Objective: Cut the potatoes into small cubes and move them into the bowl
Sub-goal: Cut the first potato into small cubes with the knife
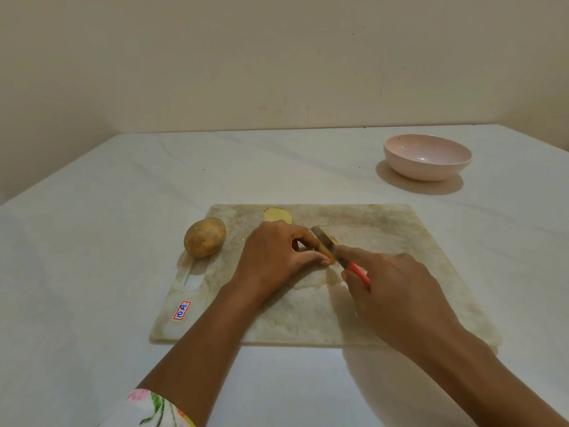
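Right grip (pixel 397 291) clasps the knife (pixel 357 272), blade on a potato piece (pixel 324 249) pinched by left grip (pixel 274 257).

Head-worn camera, facing forward-down — close overhead

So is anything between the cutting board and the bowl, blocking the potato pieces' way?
Nothing visible lies on the table between the cutting board and the bowl; the whole potato sits at the board's left edge, off that path.

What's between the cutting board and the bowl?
Nothing; only bare white tabletop separates the worn pale cutting board from the round pink bowl, seen in the head view.
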